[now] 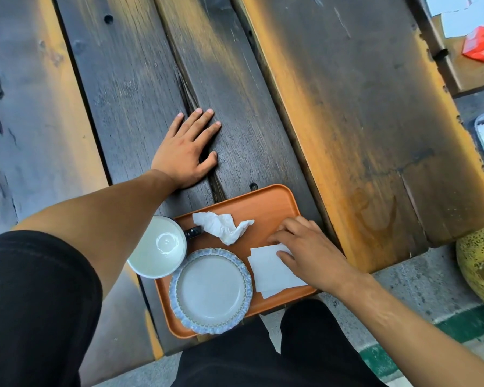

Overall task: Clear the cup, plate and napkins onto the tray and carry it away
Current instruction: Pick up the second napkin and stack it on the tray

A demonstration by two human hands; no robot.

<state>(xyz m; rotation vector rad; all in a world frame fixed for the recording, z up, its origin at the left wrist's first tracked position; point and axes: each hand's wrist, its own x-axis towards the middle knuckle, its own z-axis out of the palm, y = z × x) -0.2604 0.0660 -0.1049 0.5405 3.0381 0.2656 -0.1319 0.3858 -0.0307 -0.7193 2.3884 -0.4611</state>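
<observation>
Right hand point(305, 247) presses flat napkins point(274, 270) onto tray point(263, 199) at 3 o'clock, likely settling them; left hand point(186, 148) spread on table point(347, 93), bracing.

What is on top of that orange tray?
On the tray sit a white cup, a blue-rimmed plate, a crumpled napkin and flat napkins under the right hand, which partly hides them.

The tray point(274, 201) sits at the near edge of the plank table point(347, 107). On it, the plate point(210, 290) lies nearest, the cup point(157, 247) at its far left overhanging the tray's left rim, the crumpled napkin point(221, 227) behind the plate, and the flat napkins point(274, 272) to the plate's right. The left hand point(183, 150) lies flat on the table beyond the tray; the right hand point(305, 244) rests on the flat napkins.
</observation>
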